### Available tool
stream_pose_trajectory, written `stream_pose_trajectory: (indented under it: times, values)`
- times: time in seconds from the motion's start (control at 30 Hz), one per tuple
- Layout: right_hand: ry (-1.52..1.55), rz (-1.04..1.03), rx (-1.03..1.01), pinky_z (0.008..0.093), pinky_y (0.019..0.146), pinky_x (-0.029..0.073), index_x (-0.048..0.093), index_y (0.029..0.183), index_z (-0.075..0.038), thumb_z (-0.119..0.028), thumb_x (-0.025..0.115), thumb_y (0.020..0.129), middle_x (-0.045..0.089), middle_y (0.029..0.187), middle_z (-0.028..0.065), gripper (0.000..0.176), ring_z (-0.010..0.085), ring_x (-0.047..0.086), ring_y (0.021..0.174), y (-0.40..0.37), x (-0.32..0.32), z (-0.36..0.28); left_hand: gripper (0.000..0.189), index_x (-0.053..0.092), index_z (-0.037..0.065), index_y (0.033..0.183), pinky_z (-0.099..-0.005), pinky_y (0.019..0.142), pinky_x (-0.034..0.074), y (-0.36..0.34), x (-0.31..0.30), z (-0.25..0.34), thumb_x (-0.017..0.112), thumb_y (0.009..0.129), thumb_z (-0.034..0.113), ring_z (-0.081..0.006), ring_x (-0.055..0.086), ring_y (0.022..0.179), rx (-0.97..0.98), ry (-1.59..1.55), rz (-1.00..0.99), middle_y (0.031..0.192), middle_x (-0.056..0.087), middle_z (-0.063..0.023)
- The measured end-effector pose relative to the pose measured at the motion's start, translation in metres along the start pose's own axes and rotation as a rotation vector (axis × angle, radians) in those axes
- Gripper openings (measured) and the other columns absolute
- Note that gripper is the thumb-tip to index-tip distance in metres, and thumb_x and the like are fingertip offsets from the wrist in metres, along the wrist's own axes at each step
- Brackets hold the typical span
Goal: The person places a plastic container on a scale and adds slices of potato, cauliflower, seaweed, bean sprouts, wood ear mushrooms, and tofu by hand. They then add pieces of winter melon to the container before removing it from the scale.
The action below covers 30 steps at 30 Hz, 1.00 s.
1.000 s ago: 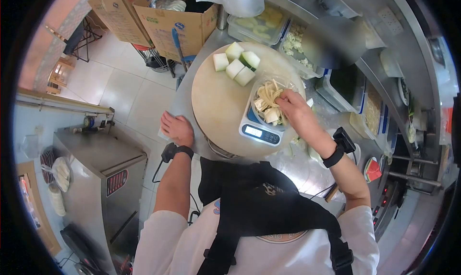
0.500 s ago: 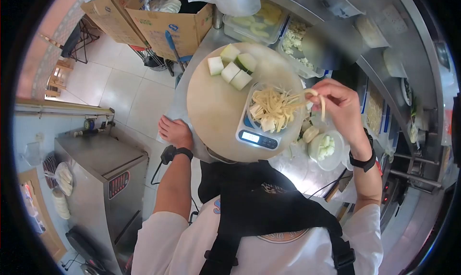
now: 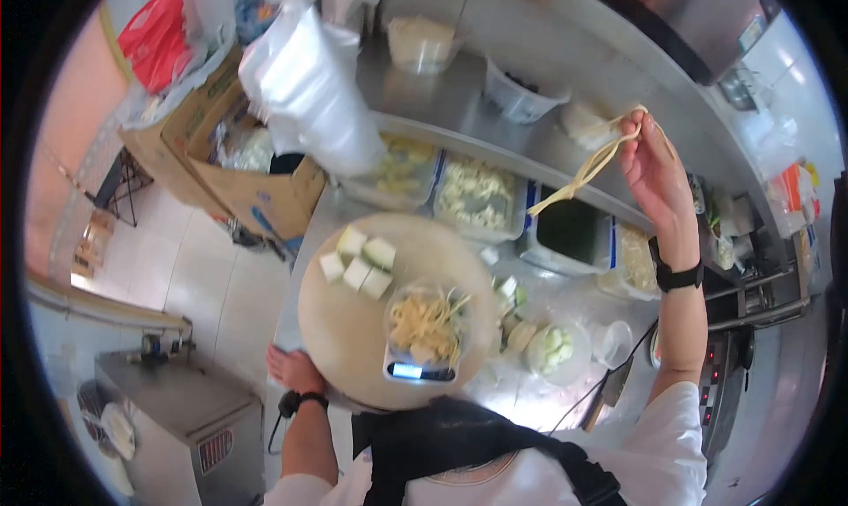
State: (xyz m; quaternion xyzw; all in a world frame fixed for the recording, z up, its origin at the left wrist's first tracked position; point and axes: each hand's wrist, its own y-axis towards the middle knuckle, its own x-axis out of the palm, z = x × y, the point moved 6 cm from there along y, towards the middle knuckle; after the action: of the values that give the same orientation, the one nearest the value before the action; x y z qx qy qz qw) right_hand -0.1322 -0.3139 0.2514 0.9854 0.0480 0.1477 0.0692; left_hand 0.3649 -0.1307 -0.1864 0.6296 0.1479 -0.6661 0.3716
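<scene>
Pale strips [image 3: 579,179] are hanging from the right hand [image 3: 655,166], which is pinching them between thumb and fingertips before the shelf [image 3: 455,91], well apart from the tub [image 3: 466,334]. More strips are lying in that tub, which is sitting on the scale [image 3: 420,372]; its display is lit, though blur is preventing a reading. The scale is standing on the round board [image 3: 340,351], near white chunks [image 3: 357,272]. The left hand [image 3: 296,371] is resting loosely at the counter's edge, grasping nothing visible. Good handling is, in judgement, keeping a light, firm pinch, trailing ends clear of the shelf and the scale untouched.
</scene>
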Motion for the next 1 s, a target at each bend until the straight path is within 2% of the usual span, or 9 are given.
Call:
stream_pose_trajectory:
  times: [0.13, 0.3, 0.53, 0.7, 0.8, 0.83, 0.9, 0.97, 1.0]
  values:
    - [0.078, -0.018, -0.096, 0.0194, 0.072, 0.051, 0.054, 0.099, 0.0, -0.02, 0.049, 0.091, 0.058, 0.09, 0.0045, 0.022, 0.0102, 0.058, 0.077, 0.056, -0.08, -0.034, 0.048, 0.039, 0.005, 0.126, -0.038, 0.098, 0.031, 0.001, 0.005, -0.003, 0.044, 0.079, 0.014, -0.0252, 0.04, 0.118, -0.023, 0.076, -0.021, 0.126, 0.045, -0.0104]
    - [0.036, 0.006, -0.194, 0.0246, 0.084, 0.049, 0.051, 0.104, 0.001, -0.012, 0.052, 0.089, 0.054, 0.102, 0.0074, 0.02, 0.0153, 0.056, 0.092, 0.077, -0.103, -0.016, 0.047, 0.04, 0.007, 0.126, -0.0377, 0.098, 0.032, 0.0, 0.008, -0.006, 0.046, 0.079, 0.013, -0.0251, 0.041, 0.117, -0.046, 0.055, 0.028, 0.125, 0.045, -0.0082]
    - [0.247, 0.254, -0.298, 0.028, 0.085, 0.047, 0.053, 0.102, -0.004, -0.008, 0.053, 0.088, 0.056, 0.102, 0.0061, 0.015, 0.0154, 0.055, 0.094, 0.142, -0.178, -0.018, 0.047, 0.04, 0.005, 0.126, -0.0392, 0.099, 0.031, 0.001, 0.001, 0.0, 0.042, 0.079, 0.014, -0.0264, 0.041, 0.117, -0.065, 0.031, -0.002, 0.125, 0.045, -0.0099]
    - [0.138, 0.212, -0.405, 0.0303, 0.087, 0.046, 0.053, 0.101, -0.007, -0.009, 0.054, 0.087, 0.057, 0.102, 0.0043, 0.015, 0.0159, 0.054, 0.098, 0.159, -0.215, -0.024, 0.047, 0.039, 0.004, 0.126, -0.0392, 0.099, 0.031, 0.002, 0.002, -0.001, 0.041, 0.08, 0.015, -0.027, 0.041, 0.117, -0.054, 0.048, -0.006, 0.125, 0.045, -0.0113]
    - [0.046, 0.388, -0.501, 0.0297, 0.087, 0.045, 0.055, 0.099, -0.007, -0.001, 0.055, 0.083, 0.058, 0.101, 0.0064, 0.017, 0.0181, 0.054, 0.098, 0.16, -0.253, -0.019, 0.047, 0.039, 0.004, 0.125, -0.0389, 0.099, 0.031, 0.0, 0.003, -0.002, 0.04, 0.08, 0.016, -0.0271, 0.041, 0.117, -0.051, 0.047, -0.01, 0.124, 0.045, -0.0117]
    - [-0.511, 0.34, -0.425, 0.0297, 0.085, 0.045, 0.056, 0.096, -0.007, 0.001, 0.055, 0.078, 0.057, 0.1, 0.0081, 0.019, 0.0194, 0.054, 0.098, 0.161, -0.256, -0.019, 0.046, 0.04, 0.004, 0.125, -0.0387, 0.099, 0.031, 0.001, 0.002, -0.001, 0.04, 0.08, 0.016, -0.0271, 0.041, 0.116, -0.027, 0.05, 0.008, 0.124, 0.045, -0.0118]
    - [-1.062, 0.273, -0.324, 0.0298, 0.083, 0.045, 0.058, 0.093, -0.006, 0.004, 0.056, 0.074, 0.057, 0.1, 0.0097, 0.022, 0.0207, 0.054, 0.097, 0.163, -0.254, -0.011, 0.046, 0.04, 0.004, 0.125, -0.0386, 0.099, 0.031, 0.001, 0.004, -0.002, 0.04, 0.08, 0.016, -0.0269, 0.041, 0.117, -0.024, 0.049, 0.015, 0.124, 0.045, -0.0117]
    - [-2.19, 0.21, 0.058, 0.0294, 0.077, 0.045, 0.058, 0.086, -0.005, 0.004, 0.056, 0.068, 0.057, 0.093, 0.0125, 0.021, 0.0238, 0.056, 0.088, 0.169, -0.243, 0.019, 0.046, 0.04, 0.004, 0.125, -0.0385, 0.099, 0.031, 0.002, 0.004, -0.002, 0.04, 0.08, 0.015, -0.0267, 0.041, 0.117, -0.03, 0.049, 0.026, 0.124, 0.045, -0.0116]
    - [-2.188, 0.205, 0.055, 0.0294, 0.077, 0.045, 0.058, 0.086, -0.005, 0.004, 0.056, 0.068, 0.057, 0.093, 0.0125, 0.021, 0.0238, 0.056, 0.088, 0.175, -0.228, 0.022, 0.046, 0.041, 0.004, 0.125, -0.0385, 0.099, 0.031, 0.003, 0.003, -0.002, 0.04, 0.08, 0.015, -0.0268, 0.041, 0.117, -0.023, 0.052, 0.025, 0.124, 0.046, -0.0117]
